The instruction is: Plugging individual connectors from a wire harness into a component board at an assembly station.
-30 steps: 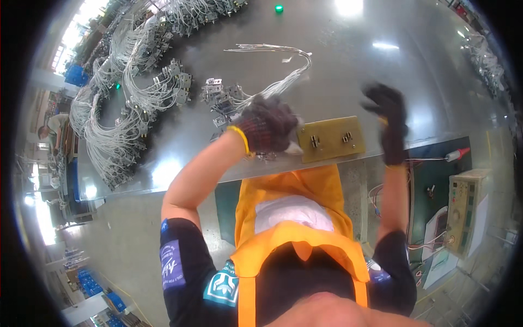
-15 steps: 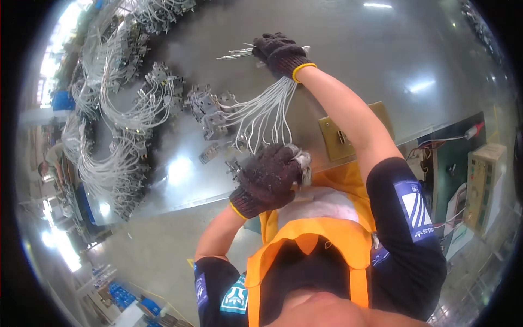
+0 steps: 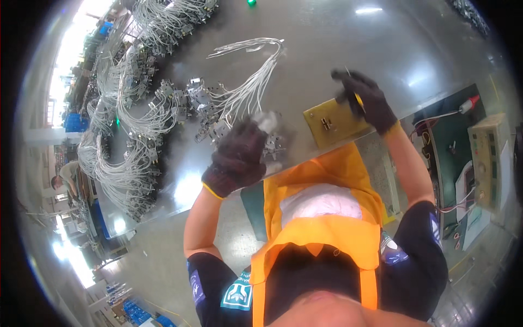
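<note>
My left hand (image 3: 237, 158), in a dark glove with a yellow cuff, is closed over the near end of a wire bundle's metal parts. A pale grey, blurred piece (image 3: 266, 122) shows at its fingertips; I cannot make out what it is. My right hand (image 3: 370, 101), gloved alike, is raised above the right edge of a brass-coloured plate (image 3: 332, 124). Its fingers are closed around a thin tool with a yellow part (image 3: 359, 101). The white wire bundle (image 3: 253, 82) lies curved on the metal table, its metal connectors (image 3: 201, 101) at the left.
Large heaps of white wires with metal parts (image 3: 122, 158) cover the table's left side. The table's near edge (image 3: 294, 168) runs just before my orange apron. At the right stand a beige instrument box (image 3: 486, 161) and a cable with a red-tipped plug (image 3: 468, 103).
My right hand has let go of the wire bundle and moved right and nearer, now with a thin tool. My left hand has shifted left and farther out. The bundle stays on the table.
</note>
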{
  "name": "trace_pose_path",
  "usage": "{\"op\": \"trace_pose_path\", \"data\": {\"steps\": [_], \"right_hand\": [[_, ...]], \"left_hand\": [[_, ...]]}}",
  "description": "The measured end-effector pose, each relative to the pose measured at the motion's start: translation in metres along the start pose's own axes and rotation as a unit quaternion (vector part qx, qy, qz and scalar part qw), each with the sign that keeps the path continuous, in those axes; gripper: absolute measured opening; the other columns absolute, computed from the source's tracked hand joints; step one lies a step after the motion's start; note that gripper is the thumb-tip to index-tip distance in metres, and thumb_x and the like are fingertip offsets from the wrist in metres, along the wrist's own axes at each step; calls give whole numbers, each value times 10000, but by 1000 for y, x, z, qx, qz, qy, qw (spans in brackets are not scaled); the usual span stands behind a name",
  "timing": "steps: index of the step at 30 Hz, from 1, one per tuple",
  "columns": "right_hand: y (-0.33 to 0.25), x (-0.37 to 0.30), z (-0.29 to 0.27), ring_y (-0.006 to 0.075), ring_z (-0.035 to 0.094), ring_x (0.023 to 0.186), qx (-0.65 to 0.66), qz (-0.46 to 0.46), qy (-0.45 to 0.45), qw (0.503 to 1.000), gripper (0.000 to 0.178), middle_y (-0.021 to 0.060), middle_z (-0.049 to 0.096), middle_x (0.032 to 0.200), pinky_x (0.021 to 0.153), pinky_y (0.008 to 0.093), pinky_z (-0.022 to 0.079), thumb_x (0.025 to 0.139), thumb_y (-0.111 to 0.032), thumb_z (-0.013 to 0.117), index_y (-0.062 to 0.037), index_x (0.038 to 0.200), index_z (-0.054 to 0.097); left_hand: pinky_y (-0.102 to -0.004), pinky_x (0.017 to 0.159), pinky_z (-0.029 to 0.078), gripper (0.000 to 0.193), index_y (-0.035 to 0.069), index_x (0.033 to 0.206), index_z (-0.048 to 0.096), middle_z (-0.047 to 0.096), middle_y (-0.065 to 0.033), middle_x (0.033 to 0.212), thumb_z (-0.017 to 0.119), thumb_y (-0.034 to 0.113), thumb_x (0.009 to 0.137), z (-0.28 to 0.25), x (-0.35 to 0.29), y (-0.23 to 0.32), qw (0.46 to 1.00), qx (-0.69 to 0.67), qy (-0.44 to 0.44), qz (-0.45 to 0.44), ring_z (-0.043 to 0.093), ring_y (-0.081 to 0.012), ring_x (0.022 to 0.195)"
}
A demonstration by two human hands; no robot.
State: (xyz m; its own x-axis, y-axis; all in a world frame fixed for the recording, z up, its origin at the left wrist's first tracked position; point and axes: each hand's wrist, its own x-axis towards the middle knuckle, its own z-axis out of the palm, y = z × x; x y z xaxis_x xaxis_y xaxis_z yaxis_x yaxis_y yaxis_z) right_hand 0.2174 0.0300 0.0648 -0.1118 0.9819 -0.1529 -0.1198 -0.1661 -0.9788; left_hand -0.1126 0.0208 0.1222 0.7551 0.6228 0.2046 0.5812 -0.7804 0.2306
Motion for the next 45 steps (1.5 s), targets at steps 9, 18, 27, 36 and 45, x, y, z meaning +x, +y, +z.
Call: {"op": "trace_pose_path", "data": {"steps": [9,18,27,36,45], "right_hand": [[50,-105,14,80,508,477,42,127,41,990,323,73,663,781,440,203,384,997,-242,498,-7,1184,616],[48,-105,36,72,534,556,-105,100,16,989,449,73,686,922,483,224,441,963,-254,563,-42,1352,492],[34,-84,33,240,660,872,-159,168,5,973,360,106,687,1022,803,357,522,918,-300,630,-91,1211,629],[43,-73,25,61,541,597,-212,22,25,977,326,18,660,867,555,238,482,897,-215,666,-95,1200,665],[27,-75,16,262,678,938,-341,-158,51,925,314,159,700,1061,867,336,518,923,-138,634,-23,1215,650]], "left_hand": [[-449,1041,421,616,167,1419,467,521,-178,1356,578,65,823,0,-3,-15,972,122,-202,-12,474,-379,1271],[-408,865,501,640,80,1388,489,607,-180,1069,632,41,766,-14,33,-19,991,-32,-132,16,611,-348,963],[-418,960,479,557,53,1314,473,555,-182,1173,692,49,802,129,16,49,983,-101,100,-117,575,-359,1087],[-337,868,483,556,15,1294,468,578,-75,1054,748,193,848,155,45,69,699,-621,219,-279,566,-171,951],[-296,909,473,524,7,1329,456,558,-51,1114,705,46,869,164,65,83,834,-431,231,-255,540,-131,1005]]}}
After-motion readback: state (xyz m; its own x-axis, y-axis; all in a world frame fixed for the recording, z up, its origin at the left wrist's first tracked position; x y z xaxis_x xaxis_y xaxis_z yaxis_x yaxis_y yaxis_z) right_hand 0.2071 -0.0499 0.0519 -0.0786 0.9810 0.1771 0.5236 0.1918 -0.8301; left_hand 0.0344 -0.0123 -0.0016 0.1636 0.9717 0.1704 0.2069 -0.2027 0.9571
